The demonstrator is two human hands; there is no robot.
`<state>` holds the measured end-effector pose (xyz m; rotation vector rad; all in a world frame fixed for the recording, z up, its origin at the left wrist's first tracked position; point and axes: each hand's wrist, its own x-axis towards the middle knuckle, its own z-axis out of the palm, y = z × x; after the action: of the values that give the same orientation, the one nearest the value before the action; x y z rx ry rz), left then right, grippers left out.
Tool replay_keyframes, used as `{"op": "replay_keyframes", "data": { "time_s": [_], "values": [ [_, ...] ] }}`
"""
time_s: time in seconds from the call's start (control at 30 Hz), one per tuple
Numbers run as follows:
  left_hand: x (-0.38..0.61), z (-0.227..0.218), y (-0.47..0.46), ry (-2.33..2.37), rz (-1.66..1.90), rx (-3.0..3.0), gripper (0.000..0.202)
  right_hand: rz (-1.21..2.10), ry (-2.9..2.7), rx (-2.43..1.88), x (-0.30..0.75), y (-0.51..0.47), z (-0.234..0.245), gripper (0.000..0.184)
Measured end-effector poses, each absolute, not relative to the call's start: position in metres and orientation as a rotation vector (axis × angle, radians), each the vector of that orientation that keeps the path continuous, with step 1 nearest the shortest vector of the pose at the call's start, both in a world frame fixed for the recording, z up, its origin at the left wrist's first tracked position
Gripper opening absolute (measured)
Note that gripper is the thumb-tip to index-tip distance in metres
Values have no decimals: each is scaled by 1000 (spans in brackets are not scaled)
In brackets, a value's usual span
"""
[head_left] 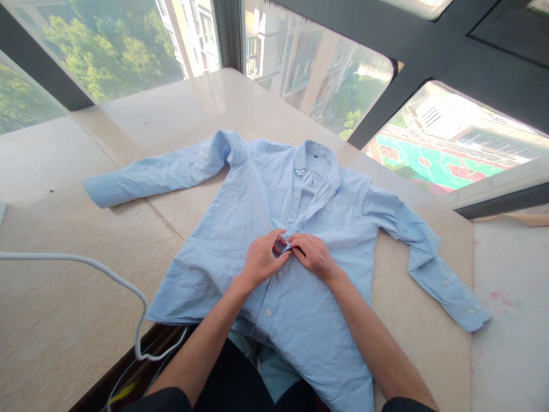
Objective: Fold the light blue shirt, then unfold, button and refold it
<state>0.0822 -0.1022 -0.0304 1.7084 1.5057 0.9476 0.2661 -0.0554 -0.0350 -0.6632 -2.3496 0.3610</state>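
Observation:
A light blue button-up shirt [240, 229] lies face up, sleeves spread to both sides, collar away from me. Halfway down its front placket, my left hand [266, 256] pinches the fabric edge between thumb and fingers. Right beside it, my right hand [314, 254] also grips the placket, its fingertips almost meeting the left ones. The button between them is hidden by my fingers. Below my hands the placket is closed, with white buttons [269, 312] showing. Above, the front hangs apart up to the open collar [321, 157], and more buttons show along that edge.
The shirt rests on a beige stone ledge [193, 109] beside grey-framed windows [231, 34]. A white cable [98, 266] curves over the left side and down past the front edge. At the right is a pale surface with a faint pink pattern [508, 309].

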Motion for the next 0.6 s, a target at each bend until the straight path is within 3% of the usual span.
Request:
{"op": "replay_keyframes", "data": {
  "time_s": [0.6],
  "values": [
    [84, -30, -106, 1535, 957, 1804, 37, 526, -2284, -757, 266, -53, -38, 15]
  ]
}}
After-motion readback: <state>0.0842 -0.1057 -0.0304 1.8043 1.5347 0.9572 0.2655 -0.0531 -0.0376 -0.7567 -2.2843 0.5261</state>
